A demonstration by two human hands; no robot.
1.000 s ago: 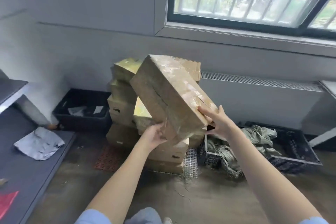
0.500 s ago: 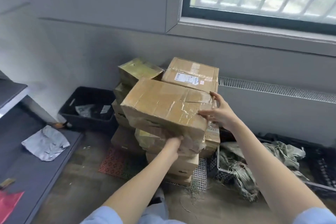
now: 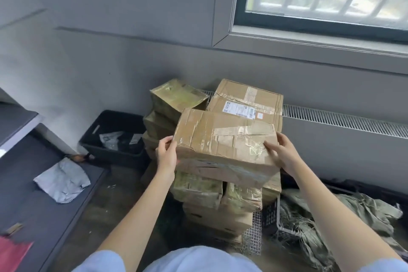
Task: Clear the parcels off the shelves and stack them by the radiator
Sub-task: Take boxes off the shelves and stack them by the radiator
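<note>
A taped brown cardboard parcel (image 3: 223,139) lies flat on top of the front stack of parcels (image 3: 218,201) beside the radiator (image 3: 344,139). My left hand (image 3: 166,157) grips its left end. My right hand (image 3: 282,152) rests on its right end, fingers spread over the tape. Behind it a larger parcel with a white label (image 3: 245,104) tops the back stack, and a greenish wrapped parcel (image 3: 176,97) sits tilted on the left stack.
A black bin (image 3: 92,137) with plastic bags stands left of the stacks. A grey shelf (image 3: 33,212) at the left holds a grey mailer bag (image 3: 63,180). A black crate (image 3: 278,218) with olive sacks (image 3: 353,212) is on the right. A barred window is above.
The parcel went from tilted in the air to lying flat on the front stack. My left hand moved from under it to its left end.
</note>
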